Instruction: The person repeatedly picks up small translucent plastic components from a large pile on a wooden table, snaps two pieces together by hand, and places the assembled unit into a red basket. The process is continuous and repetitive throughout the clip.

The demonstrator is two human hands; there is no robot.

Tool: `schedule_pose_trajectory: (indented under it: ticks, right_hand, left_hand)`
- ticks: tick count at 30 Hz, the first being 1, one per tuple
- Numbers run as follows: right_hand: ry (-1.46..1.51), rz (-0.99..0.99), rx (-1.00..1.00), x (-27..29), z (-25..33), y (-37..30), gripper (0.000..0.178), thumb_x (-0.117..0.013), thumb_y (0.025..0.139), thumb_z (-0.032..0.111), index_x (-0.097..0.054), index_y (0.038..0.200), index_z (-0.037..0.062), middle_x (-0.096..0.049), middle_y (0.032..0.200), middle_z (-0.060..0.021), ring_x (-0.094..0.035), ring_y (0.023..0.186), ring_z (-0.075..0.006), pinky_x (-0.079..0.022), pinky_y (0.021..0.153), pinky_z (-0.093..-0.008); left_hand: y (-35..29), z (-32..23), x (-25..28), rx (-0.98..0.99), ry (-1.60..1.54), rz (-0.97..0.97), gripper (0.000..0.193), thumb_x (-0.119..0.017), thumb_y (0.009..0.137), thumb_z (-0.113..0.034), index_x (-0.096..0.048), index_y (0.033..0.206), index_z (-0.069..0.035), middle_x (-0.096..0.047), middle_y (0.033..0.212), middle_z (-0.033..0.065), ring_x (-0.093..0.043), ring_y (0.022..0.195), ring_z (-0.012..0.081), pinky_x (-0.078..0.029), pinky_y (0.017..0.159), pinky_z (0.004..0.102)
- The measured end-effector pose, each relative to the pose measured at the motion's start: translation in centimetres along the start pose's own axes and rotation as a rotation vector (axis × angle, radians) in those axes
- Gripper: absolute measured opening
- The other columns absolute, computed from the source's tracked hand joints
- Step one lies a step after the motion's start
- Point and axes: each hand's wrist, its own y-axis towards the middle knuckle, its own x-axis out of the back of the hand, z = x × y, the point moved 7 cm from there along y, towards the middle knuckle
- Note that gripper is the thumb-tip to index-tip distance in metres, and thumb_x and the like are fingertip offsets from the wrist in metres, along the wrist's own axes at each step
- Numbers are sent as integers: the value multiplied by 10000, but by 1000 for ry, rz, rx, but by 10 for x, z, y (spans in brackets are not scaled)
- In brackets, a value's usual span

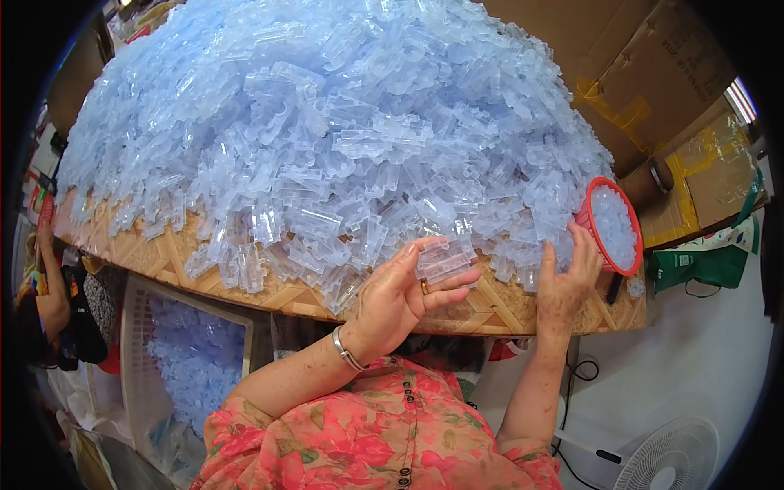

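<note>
My left hand [387, 300], a silver bangle on its wrist, is turned palm up in front of the pile. Between its thumb and fingers are clear plastic pieces [446, 260], flat and rectangular; how many lie together is hard to make out. A big heap of similar bluish clear plastic pieces [327, 131] covers most of the table. At the heap's right edge, my right hand [565, 282] reaches forward with thumb and fingers apart, and nothing shows in its grasp. Its fingertips are beside a red-rimmed round basket [586, 214] of small clear pieces.
The wood-patterned tabletop [523, 320] shows along its near edge. Below left stands a pale crate [135, 359] with more bluish pieces. Cardboard boxes [653, 73] rise at the back right; a white fan [670, 457] is at lower right. Another person's arm [53, 282] is at far left.
</note>
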Motion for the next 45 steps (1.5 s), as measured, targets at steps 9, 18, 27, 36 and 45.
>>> schedule_pose_trajectory:
  ticks: [9,18,27,36,45]
  right_hand:
    - [-95,22,19,-17,-18,6,463,-742,858,223,-631,1282,73,-575,1342,-136,-504,1248,-356,-398,1052,-493]
    - [-71,-69,53,-11,-14,6,434,-752,849,235,-649,1237,70,-605,1288,-132,-525,1214,-350,-394,1042,-484]
    - [237,303,250,-13,79,-44,420,-849,709,203,-687,1081,91,-643,1091,-61,-583,1033,-273,-425,908,-435]
    - [256,340,265,-20,76,-57,361,-828,708,149,-685,1033,86,-642,1126,-60,-591,1058,-284,-433,926,-427]
    - [432,311,182,-4,53,-61,364,-742,716,-24,-650,1061,44,-630,1200,-138,-636,1065,-319,-519,906,-425]
  left_hand:
    - [0,-11,0,-69,-67,-11,568,-296,1111,-353,-285,1534,26,-428,1497,267,-487,1369,382,-448,1132,442]
    - [0,-11,-4,-109,-56,64,533,-336,1097,-251,-248,1559,-1,-391,1524,278,-453,1394,388,-407,1168,448]
    - [-1,-20,-8,-217,-3,103,542,-343,1083,-163,-202,1571,26,-332,1571,205,-422,1413,371,-360,1188,463]
    - [-4,-17,-1,-219,37,79,538,-336,1092,-181,-197,1566,31,-337,1557,249,-435,1401,382,-377,1183,455]
    - [-2,-2,-11,-105,94,141,557,-358,1089,-187,-198,1564,55,-387,1525,191,-462,1388,319,-377,1177,429]
